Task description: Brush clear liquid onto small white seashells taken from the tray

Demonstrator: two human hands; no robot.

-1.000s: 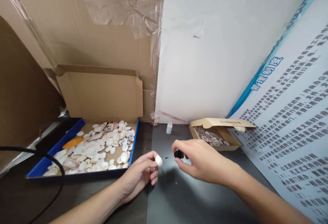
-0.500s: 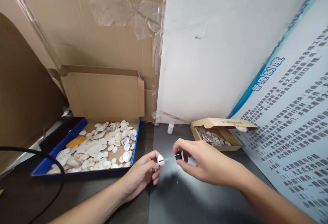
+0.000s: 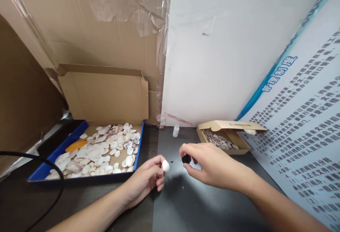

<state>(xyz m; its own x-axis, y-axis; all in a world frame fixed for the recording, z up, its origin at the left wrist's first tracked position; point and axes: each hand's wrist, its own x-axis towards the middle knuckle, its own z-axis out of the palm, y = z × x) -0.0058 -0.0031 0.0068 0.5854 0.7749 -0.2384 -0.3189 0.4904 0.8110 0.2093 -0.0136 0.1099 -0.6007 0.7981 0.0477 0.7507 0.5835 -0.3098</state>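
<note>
Between thumb and fingertips, my left hand (image 3: 148, 177) pinches a small white seashell (image 3: 165, 166), its rounded side towards me. Facing it across a short gap is my right hand (image 3: 204, 163), which grips a black cap (image 3: 186, 159). A small dark tip (image 3: 172, 161) shows close to the shell; whether it joins the cap by a thin stem is too faint to tell. Behind the hands, a small clear bottle (image 3: 176, 131) stands upright near the white wall.
To the left, a blue-edged cardboard box (image 3: 136, 154) holds many pale shells and an orange piece (image 3: 75, 145). A smaller cardboard box (image 3: 243, 151) with more shells sits at the right. A black cable (image 3: 62, 182) curves across the left side. Cardboard and white panels rise behind.
The shell has been turned, so its slit no longer shows. The black cap has tilted a little in my right hand, and the pale stem between cap and shell is no longer distinct.
</note>
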